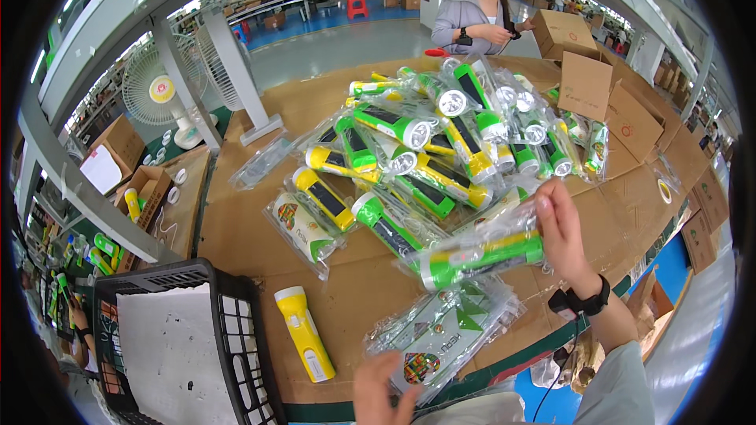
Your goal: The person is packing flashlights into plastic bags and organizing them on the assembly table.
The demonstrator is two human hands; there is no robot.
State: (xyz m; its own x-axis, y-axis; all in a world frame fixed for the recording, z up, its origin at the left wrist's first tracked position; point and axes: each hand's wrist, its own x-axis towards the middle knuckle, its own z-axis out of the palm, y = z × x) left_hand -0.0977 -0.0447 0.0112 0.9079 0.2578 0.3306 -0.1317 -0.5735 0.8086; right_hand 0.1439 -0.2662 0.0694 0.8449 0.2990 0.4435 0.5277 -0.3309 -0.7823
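My right hand (557, 224) pinches the end of a clear plastic bag with a green and yellow flashlight (480, 261) inside, held slanting above the table. My left hand (379, 388), slightly blurred, is low at the front edge with thumb and fingers apart, beside a stack of flat printed plastic bags (449, 338). To its left lies a bare yellow flashlight (304, 334) on the cardboard. Farther back, a heap of bagged green and yellow flashlights (402, 153) covers much of the tabletop. Some bags overlap, hiding parts of the flashlights.
A black plastic crate (248, 346) lined with a white sheet stands at the left. Cardboard (236, 228) covers the table. Open cartons (634, 122) sit at the back right, near another person (472, 16). A grey metal post (228, 71) and a fan (161, 90) stand at the back left.
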